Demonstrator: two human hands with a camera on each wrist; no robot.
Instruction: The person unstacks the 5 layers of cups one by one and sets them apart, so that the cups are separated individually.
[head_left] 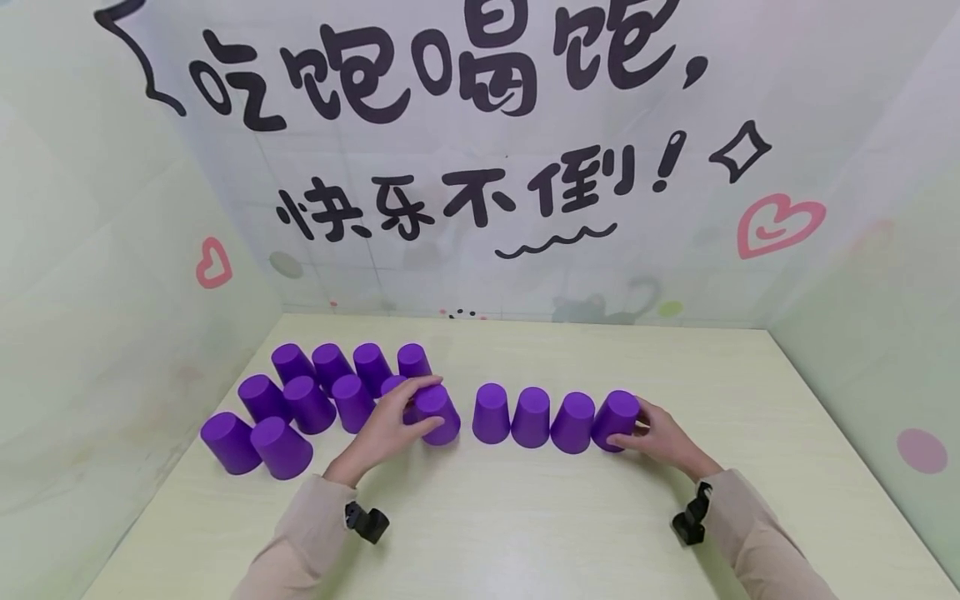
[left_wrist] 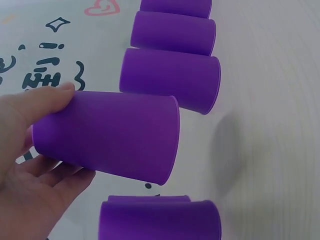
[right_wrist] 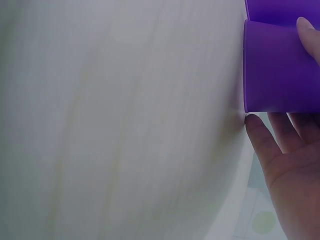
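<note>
My left hand (head_left: pixel 386 423) grips an upside-down purple cup (head_left: pixel 442 421) near its closed end. In the left wrist view, the thumb lies on one side of this cup (left_wrist: pixel 112 135) and the fingers on the other; its rim appears raised off the table. To the right, several upside-down purple cups (head_left: pixel 531 421) form a row. My right hand (head_left: pixel 662 435) holds the rightmost cup (head_left: pixel 617 419) of that row, thumb in front and fingers at its far side. The right wrist view shows this cup (right_wrist: pixel 280 70) with its rim at the tabletop, its closed end cut off.
More upside-down purple cups stand on the left in staggered rows, such as a front cup (head_left: pixel 281 450) and a back one (head_left: pixel 371 371). One is partly hidden behind my left hand. The pale table (head_left: pixel 510 525) meets a printed backdrop (head_left: pixel 450 275) at the rear.
</note>
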